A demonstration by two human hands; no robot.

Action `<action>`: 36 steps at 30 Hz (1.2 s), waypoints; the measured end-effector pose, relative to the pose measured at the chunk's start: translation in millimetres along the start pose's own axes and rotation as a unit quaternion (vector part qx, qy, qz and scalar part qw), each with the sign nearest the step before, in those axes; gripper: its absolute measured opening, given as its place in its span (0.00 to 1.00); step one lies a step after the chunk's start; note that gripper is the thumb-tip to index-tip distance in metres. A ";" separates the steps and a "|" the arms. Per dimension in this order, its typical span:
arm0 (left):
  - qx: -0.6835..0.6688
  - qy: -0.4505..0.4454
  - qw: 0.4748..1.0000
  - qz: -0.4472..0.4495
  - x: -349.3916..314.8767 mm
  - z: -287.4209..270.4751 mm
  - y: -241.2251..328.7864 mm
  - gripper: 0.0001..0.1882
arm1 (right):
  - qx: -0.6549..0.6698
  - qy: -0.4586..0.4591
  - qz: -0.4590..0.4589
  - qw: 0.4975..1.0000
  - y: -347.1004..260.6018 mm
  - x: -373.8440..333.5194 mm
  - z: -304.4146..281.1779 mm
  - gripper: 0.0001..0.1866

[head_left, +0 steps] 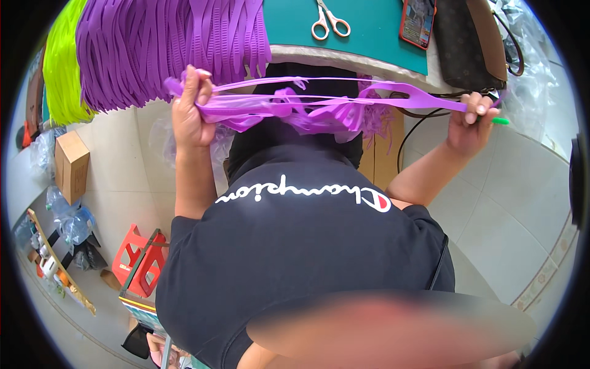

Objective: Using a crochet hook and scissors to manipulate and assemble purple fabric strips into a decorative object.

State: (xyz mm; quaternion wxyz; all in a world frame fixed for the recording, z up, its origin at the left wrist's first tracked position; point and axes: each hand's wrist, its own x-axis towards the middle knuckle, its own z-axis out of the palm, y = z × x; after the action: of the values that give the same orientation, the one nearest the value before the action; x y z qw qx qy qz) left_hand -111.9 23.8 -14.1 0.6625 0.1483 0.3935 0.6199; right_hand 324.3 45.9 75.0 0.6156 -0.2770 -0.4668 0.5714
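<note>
A bundle of thin, stretchy purple straps (335,117) is drawn out between my two hands, above my lap. My left hand (193,114) is closed round one end of the bundle, and a bit of strap pokes out past the fingers. At the far right, my right hand (472,123) pinches the wide, slotted end of one purple strap (424,98). From that same fist sticks a slim tool with a bright green end (501,121); its other part is hidden by the fingers.
Rows of purple straps (172,49) and lime-green straps (63,67) hang over the table's edge at left. Scissors (330,21) and a phone (418,23) lie on the green mat (369,43). A brown bag (470,43) sits right. Lower left are a carton (72,166) and red stool (138,261).
</note>
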 end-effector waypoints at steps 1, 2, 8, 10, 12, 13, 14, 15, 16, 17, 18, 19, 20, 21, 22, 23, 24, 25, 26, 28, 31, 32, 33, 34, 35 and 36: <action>-0.026 0.016 0.999 0.017 -0.6 -3.8 0.8 0.14 | 0.019 0.010 -0.002 1.000 -5.6 -0.2 -2.6 0.16; -0.027 0.014 0.999 0.016 -2.8 -6.6 1.5 0.14 | 0.017 0.011 -0.004 1.000 -6.8 -2.0 -4.5 0.16; 0.164 -0.158 0.972 -0.062 -11.6 2.9 -9.5 0.14 | -0.043 -0.100 0.019 0.994 7.7 -2.7 33.1 0.16; 0.402 -0.211 0.889 -0.061 -21.2 34.9 -14.3 0.15 | -0.026 -0.107 0.021 0.994 18.9 -0.3 44.6 0.17; 0.480 -0.281 0.831 -0.007 -23.9 48.9 -30.6 0.17 | -0.021 -0.152 0.028 0.988 25.3 2.9 55.5 0.16; 0.507 -0.295 0.810 -0.022 -24.1 62.3 -30.9 0.19 | -0.010 -0.162 0.026 0.986 27.5 4.5 62.3 0.16; 0.533 -0.310 0.787 -0.037 -23.8 75.3 -30.9 0.20 | -0.011 -0.162 0.025 0.986 29.7 5.6 68.0 0.16; 0.530 -0.307 0.790 0.021 -24.8 76.0 -42.4 0.20 | 0.007 -0.192 0.024 0.981 32.4 8.1 75.3 0.17; 0.522 -0.309 0.794 0.029 -23.0 85.4 -46.0 0.18 | 0.019 -0.217 0.021 0.976 32.8 9.9 80.3 0.17; 0.543 -0.315 0.775 0.075 -19.3 86.1 -56.9 0.16 | 0.007 -0.226 0.013 0.974 32.4 10.4 85.5 0.18; 0.561 -0.320 0.754 0.122 -15.1 91.4 -63.3 0.15 | 0.001 -0.227 0.009 0.974 32.5 10.3 90.2 0.18; 0.568 -0.322 0.743 0.146 -15.3 95.6 -66.8 0.14 | 0.002 -0.220 0.010 0.975 32.9 8.9 95.2 0.17; 0.575 -0.323 0.732 0.171 -17.0 99.5 -68.2 0.13 | 0.002 -0.214 0.011 0.977 33.4 7.6 99.8 0.17; 0.564 -0.334 0.733 0.182 -16.4 101.1 -71.6 0.12 | 0.010 -0.202 0.012 0.979 33.0 6.4 103.2 0.17; 0.571 -0.340 0.719 0.205 -16.0 101.1 -75.0 0.12 | 0.004 -0.204 0.007 0.979 32.2 5.3 101.9 0.17; 0.561 -0.340 0.719 0.229 -15.4 100.0 -77.4 0.11 | 0.016 -0.209 0.010 0.978 32.1 4.2 99.5 0.18; 0.551 -0.340 0.719 0.253 -14.1 97.3 -78.7 0.09 | 0.029 -0.212 0.012 0.977 31.9 3.1 97.4 0.20; 0.549 -0.342 0.718 0.258 -11.8 94.4 -79.3 0.09 | 0.034 -0.210 0.015 0.977 29.9 3.2 95.4 0.20; 0.521 -0.335 0.739 0.263 -9.0 91.0 -79.0 0.08 | 0.031 -0.211 0.010 0.977 28.3 3.2 90.6 0.20; 0.493 -0.333 0.758 0.268 -5.6 86.7 -71.6 0.07 | 0.013 -0.213 0.009 0.977 25.5 2.0 79.5 0.20; 0.462 -0.296 0.820 0.162 -6.2 76.3 -62.5 0.05 | -0.009 -0.248 0.042 0.968 25.2 3.7 72.1 0.19; 0.466 -0.295 0.818 0.163 -7.0 72.9 -60.4 0.05 | -0.027 -0.273 0.067 0.959 25.6 4.6 71.8 0.18; 0.462 -0.271 0.836 0.119 -7.9 70.6 -59.0 0.04 | -0.044 -0.269 0.074 0.959 25.0 4.8 75.0 0.18; 0.457 -0.246 0.852 0.074 -8.6 69.8 -57.7 0.04 | -0.045 -0.266 0.071 0.960 25.6 5.1 75.5 0.18; 0.466 -0.232 0.849 0.089 -8.8 71.2 -56.4 0.04 | -0.077 -0.280 0.057 0.955 26.2 5.5 75.2 0.18; 0.466 -0.234 0.849 0.089 -8.6 70.1 -56.7 0.04 | -0.110 -0.296 0.045 0.948 25.2 6.4 75.0 0.18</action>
State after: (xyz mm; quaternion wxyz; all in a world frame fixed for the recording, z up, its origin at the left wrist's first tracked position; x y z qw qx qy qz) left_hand -21.8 25.6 -4.7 0.5300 0.6147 0.4545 0.3672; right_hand 245.7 42.6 85.5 0.3894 -0.1821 -0.6745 0.6002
